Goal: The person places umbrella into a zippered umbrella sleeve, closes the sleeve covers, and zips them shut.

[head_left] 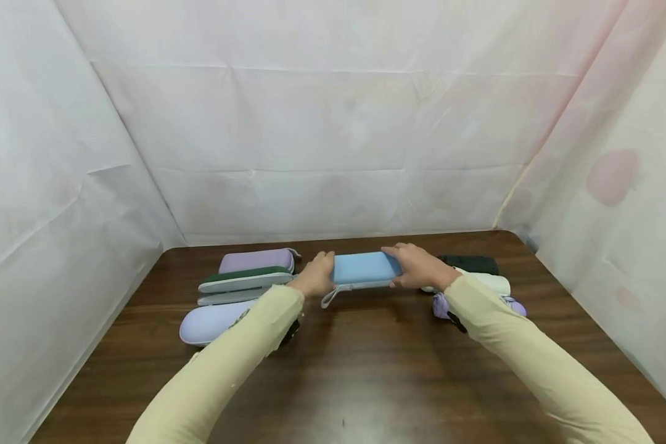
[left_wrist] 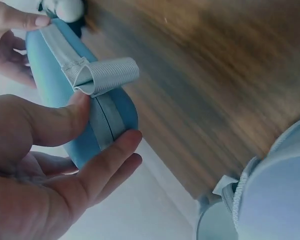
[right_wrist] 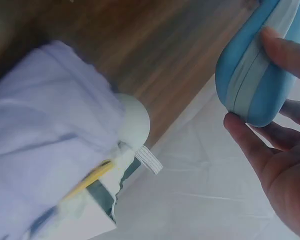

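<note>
Between both hands a light blue zippered case (head_left: 364, 268) is held over the table, its grey zip band facing my side. My left hand (head_left: 315, 276) grips its left end; in the left wrist view the thumb presses by a grey strap loop (left_wrist: 110, 75) and the fingers lie around the other side. Its right end is pinched by my right hand (head_left: 419, 266), with the thumb (right_wrist: 285, 50) on the zip band in the right wrist view. The case looks closed.
On the left lie several cases: a purple one (head_left: 255, 260), a green-topped one (head_left: 246, 280) and a lavender one (head_left: 208, 324) among them. To the right are rolled bundles like folded umbrellas: black (head_left: 472, 264), white (head_left: 494, 283) and lavender (head_left: 440, 306). White sheeting (head_left: 322, 203) surrounds the wooden table (head_left: 361, 364).
</note>
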`<move>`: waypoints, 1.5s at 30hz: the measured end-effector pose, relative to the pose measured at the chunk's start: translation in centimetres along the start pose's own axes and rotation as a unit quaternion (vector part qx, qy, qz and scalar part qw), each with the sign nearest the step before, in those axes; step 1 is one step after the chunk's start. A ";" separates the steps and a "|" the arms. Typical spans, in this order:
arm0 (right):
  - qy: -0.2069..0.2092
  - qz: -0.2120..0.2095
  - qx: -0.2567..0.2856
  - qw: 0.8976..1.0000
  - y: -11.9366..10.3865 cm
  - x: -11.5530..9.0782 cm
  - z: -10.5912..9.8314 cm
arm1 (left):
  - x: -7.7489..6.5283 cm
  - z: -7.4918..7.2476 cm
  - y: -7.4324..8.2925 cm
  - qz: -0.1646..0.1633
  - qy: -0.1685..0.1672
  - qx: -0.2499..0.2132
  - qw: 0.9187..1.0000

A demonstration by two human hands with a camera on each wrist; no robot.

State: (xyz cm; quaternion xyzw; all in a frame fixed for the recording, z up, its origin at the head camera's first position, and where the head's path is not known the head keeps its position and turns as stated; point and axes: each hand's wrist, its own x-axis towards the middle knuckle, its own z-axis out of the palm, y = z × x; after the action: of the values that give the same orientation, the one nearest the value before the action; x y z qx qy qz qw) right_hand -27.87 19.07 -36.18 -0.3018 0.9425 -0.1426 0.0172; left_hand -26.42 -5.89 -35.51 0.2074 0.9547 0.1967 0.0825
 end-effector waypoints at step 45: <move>-0.048 0.031 -0.064 0.996 1.5 -0.8 -2.4 | -1.6 -5.1 -0.4 0.080 0.101 0.071 0.989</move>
State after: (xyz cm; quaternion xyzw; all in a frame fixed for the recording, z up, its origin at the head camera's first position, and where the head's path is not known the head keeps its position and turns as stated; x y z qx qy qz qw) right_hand -28.32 21.36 -34.34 -0.2796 0.9566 -0.0670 0.0477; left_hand -26.29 -8.64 -30.89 0.2673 0.9501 0.1541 -0.0457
